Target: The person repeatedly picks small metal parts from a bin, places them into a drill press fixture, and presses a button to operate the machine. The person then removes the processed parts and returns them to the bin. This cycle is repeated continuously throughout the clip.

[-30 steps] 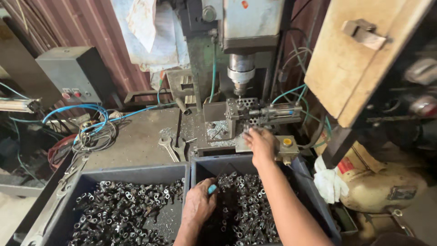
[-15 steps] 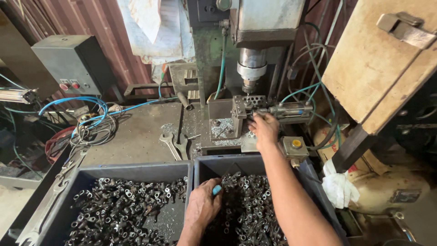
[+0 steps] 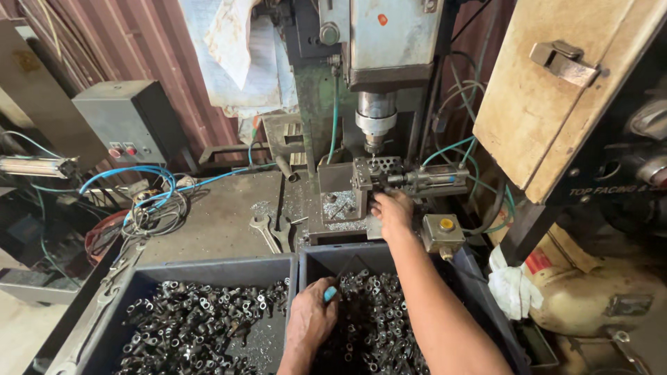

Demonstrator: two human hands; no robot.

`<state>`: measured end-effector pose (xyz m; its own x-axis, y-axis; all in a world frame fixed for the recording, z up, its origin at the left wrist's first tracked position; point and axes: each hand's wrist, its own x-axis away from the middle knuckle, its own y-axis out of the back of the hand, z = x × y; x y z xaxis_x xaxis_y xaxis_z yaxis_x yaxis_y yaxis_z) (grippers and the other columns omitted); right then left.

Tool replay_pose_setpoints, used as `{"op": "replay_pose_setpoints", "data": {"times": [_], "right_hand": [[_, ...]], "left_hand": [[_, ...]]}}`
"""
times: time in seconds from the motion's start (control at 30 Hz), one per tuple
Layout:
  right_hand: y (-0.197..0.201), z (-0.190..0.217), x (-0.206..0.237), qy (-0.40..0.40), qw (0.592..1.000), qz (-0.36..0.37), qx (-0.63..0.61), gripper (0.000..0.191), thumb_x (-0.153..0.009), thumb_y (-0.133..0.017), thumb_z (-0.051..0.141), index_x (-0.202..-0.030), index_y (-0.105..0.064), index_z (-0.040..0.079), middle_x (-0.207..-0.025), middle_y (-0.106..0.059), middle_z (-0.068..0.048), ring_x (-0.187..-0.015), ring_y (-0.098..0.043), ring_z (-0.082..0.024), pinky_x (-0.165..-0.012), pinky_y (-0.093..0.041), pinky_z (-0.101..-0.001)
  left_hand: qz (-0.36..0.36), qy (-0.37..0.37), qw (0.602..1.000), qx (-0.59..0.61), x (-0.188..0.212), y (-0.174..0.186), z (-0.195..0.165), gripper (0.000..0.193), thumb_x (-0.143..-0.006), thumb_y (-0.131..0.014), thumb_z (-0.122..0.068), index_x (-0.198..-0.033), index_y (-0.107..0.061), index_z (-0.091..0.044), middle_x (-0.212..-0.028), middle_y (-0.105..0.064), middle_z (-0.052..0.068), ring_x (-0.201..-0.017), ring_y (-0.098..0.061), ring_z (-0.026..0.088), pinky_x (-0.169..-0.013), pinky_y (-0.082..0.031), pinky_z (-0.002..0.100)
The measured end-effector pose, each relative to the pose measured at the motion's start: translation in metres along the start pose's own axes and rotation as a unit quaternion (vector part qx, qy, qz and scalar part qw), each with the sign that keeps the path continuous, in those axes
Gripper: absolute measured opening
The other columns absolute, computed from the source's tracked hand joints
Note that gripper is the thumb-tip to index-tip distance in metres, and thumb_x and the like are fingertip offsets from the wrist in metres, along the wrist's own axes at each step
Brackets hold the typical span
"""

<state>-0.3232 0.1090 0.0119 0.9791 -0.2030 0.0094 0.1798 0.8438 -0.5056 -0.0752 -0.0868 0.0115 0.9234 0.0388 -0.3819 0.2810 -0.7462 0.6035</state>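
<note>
Change: against the frame half a second back, the left hand (image 3: 310, 321) stays low in the right-hand bin and the right hand (image 3: 393, 212) stays up at the clamp; the view has tipped slightly, so the drill head sits higher in the picture.
Left bin: a dark grey plastic bin (image 3: 208, 269) on the left holds a heap of small dark metal ring-ended parts (image 3: 194, 318), with a bare patch of floor at its right side.
Right bin: a second dark grey plastic bin (image 3: 361, 254), touching the first along a shared wall, holds more of the same small dark metal pieces (image 3: 375, 319).
Left hand: it rests down in the right bin, fingers curled into the pieces around a small light-blue object (image 3: 330, 294); what else they grasp I cannot tell.
Right hand: it reaches over the bin's far rim to the grey metal clamp fixture (image 3: 379, 173) under the steel drill spindle (image 3: 376, 118), fingers bent on the fixture's front; whether they pinch a piece is hidden.
Edges and room: the grey steel tabletop (image 3: 215, 215) lies open behind the left bin, with two steel open-ended spanners (image 3: 271, 232) near its right edge and coiled blue cable (image 3: 149, 191) at its left; a small box with a yellow button (image 3: 445, 232) sits just right of the right wrist.
</note>
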Motion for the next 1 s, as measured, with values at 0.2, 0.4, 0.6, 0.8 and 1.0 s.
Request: {"op": "replay_pose_setpoints", "data": {"times": [0.2, 0.4, 0.6, 0.8, 1.0], "right_hand": [[-0.006, 0.007, -0.010, -0.026, 0.999, -0.010, 0.033, 0.020, -0.080, -0.068, -0.004, -0.096, -0.066, 0.006, -0.081, -0.071, -0.008, -0.061, -0.068, -0.018, -0.046, -0.049, -0.0281], [-0.014, 0.005, 0.001, 0.015, 0.992, -0.024, 0.121, 0.015, -0.078, -0.067, -0.006, -0.090, -0.068, 0.002, -0.075, -0.068, -0.006, -0.055, -0.060, -0.015, -0.044, -0.045, -0.0283], [-0.004, 0.020, 0.015, 0.148, 0.928, -0.034, 0.341, 0.018, -0.077, -0.073, 0.007, -0.093, -0.074, -0.001, -0.077, -0.072, -0.014, -0.063, -0.066, -0.024, -0.058, -0.051, -0.0388], [0.017, 0.021, 0.026, 0.305, 0.769, -0.028, 0.560, 0.030, -0.075, -0.076, 0.017, -0.103, -0.075, 0.006, -0.095, -0.074, -0.021, -0.092, -0.070, -0.042, -0.080, -0.055, -0.0484], [0.021, 0.013, 0.027, 0.241, 0.842, 0.034, 0.482, 0.025, -0.080, -0.078, 0.014, -0.103, -0.074, 0.004, -0.093, -0.076, -0.016, -0.085, -0.072, -0.033, -0.076, -0.057, -0.0435]], "left_hand": [[0.008, 0.029, 0.999, 0.012, -0.001, -0.001, -0.001, 0.026, -0.085, -0.068, -0.014, -0.110, -0.071, -0.010, -0.103, -0.074, 0.019, -0.097, -0.069, 0.041, -0.083, -0.055, 0.047], [0.010, 0.037, 0.999, 0.028, -0.001, 0.007, -0.012, 0.025, -0.085, -0.067, -0.015, -0.109, -0.071, -0.010, -0.101, -0.075, 0.018, -0.096, -0.070, 0.040, -0.082, -0.055, 0.046], [0.004, 0.043, 0.999, 0.021, -0.002, 0.007, -0.010, 0.022, -0.087, -0.067, -0.017, -0.107, -0.072, -0.010, -0.100, -0.074, 0.019, -0.095, -0.069, 0.041, -0.081, -0.054, 0.048], [-0.002, 0.023, 0.999, 0.024, -0.001, 0.002, -0.002, 0.021, -0.086, -0.067, -0.016, -0.106, -0.071, -0.008, -0.099, -0.074, 0.020, -0.095, -0.069, 0.042, -0.081, -0.055, 0.048], [-0.005, 0.029, 0.999, 0.029, -0.002, 0.003, -0.005, 0.022, -0.086, -0.067, -0.016, -0.107, -0.071, -0.008, -0.099, -0.074, 0.020, -0.095, -0.069, 0.042, -0.081, -0.055, 0.048]]}}
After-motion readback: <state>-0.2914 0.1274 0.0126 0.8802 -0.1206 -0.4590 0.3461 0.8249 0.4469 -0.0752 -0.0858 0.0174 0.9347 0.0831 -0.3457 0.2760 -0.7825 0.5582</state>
